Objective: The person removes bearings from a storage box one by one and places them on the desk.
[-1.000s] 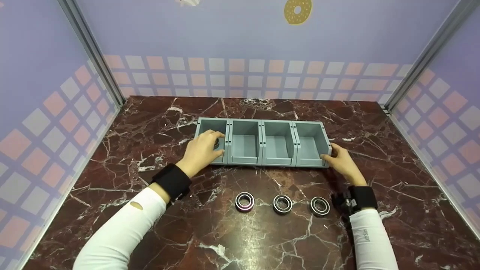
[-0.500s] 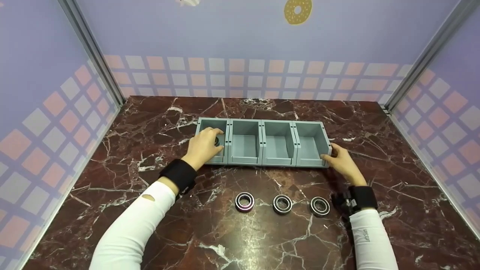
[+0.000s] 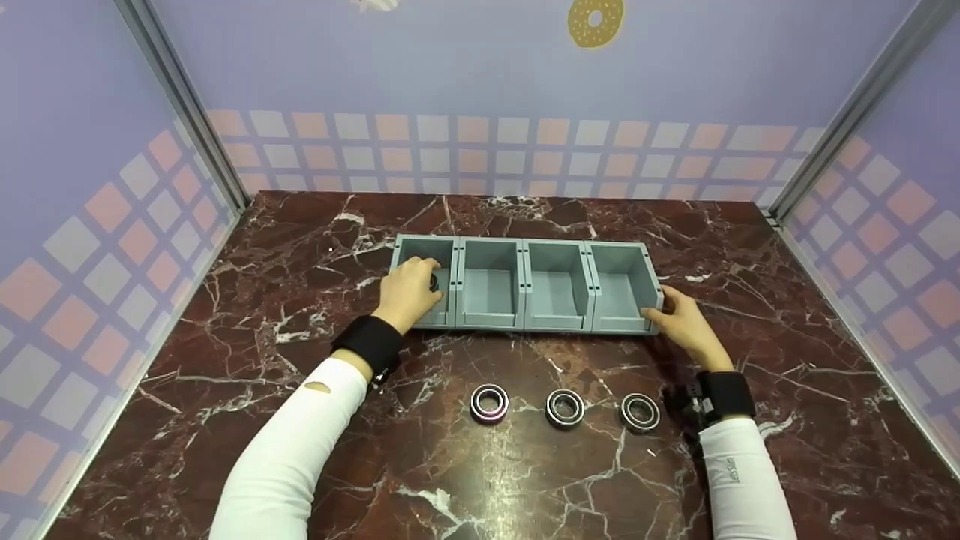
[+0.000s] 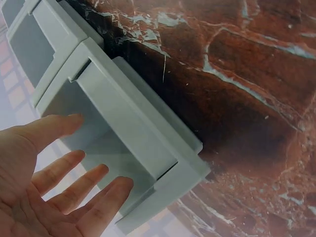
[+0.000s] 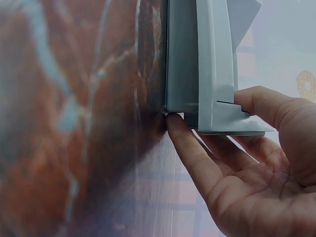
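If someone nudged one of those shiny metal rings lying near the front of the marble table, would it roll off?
Probably not. Each shiny metal ring lies flat on the dark red marble table, so a nudge would likely slide it. Stood on edge, its round shape would probably roll. It looks like solid steel, so likely stiff and heavy for its size.

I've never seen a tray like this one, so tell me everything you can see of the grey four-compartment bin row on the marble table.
The grey plastic bin row looks matte and moulded: four open-topped compartments side by side, with low front lips. It stands flat on the dark red marble table. The left hand reaches into the leftmost compartment, where a small dark ring partly shows at the fingers. The right hand touches the right end's front corner. The other three compartments look empty.
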The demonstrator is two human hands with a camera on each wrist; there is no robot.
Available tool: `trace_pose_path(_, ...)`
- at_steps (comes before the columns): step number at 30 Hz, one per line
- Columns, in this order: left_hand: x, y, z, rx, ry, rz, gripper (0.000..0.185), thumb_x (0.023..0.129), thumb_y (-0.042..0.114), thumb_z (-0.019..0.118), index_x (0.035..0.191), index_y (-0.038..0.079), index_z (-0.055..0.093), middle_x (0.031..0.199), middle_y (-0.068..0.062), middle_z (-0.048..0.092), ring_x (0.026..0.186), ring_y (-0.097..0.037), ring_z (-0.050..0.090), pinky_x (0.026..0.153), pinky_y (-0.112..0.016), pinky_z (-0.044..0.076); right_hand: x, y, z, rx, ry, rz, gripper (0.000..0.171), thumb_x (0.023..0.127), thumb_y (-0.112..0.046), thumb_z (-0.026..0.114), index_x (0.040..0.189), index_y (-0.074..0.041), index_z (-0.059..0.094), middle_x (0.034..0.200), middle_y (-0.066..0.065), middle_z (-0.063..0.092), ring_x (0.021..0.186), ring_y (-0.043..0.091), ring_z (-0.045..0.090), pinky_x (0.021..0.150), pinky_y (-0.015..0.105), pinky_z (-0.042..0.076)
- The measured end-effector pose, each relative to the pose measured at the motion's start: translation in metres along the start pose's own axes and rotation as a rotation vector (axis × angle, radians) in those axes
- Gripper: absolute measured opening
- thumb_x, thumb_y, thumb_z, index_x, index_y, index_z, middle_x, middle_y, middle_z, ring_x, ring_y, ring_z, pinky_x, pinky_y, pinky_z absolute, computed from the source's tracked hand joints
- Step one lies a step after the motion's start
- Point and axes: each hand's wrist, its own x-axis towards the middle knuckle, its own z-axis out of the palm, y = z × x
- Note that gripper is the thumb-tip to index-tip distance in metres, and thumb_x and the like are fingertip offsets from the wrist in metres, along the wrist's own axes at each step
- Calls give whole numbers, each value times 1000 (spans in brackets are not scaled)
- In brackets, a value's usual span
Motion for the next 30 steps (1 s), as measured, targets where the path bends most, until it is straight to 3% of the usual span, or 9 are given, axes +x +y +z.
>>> trace_pose_path(17,16,-2,11,28,-27,-76,48,91,15,75,136,2,64,134,-23,67,119,-43,66,101,-54,57,-1,-2,1,10,-5,-9,55,100,-2,59,148,16,39,140,41,53,92,-11,55,79,7,49)
trace_pose_path(23,21,-1,15,64,-24,-88,42,91,14,75,130,0,66,129,-24,68,115,-44,68,99,-54,57,-1,-3,0,7,-5,1,56,100,-2,59,149,15,38,142,40,52,95,-9,56,80,7,49)
trace_pose_path(30,25,3,19,56,-19,-151,30,93,11,70,119,-2,69,124,-26,68,115,-46,68,94,-60,59,-4,-5,1,20,-17,-3,56,100,-2,57,149,16,37,140,41,52,93,-10,56,79,8,49)
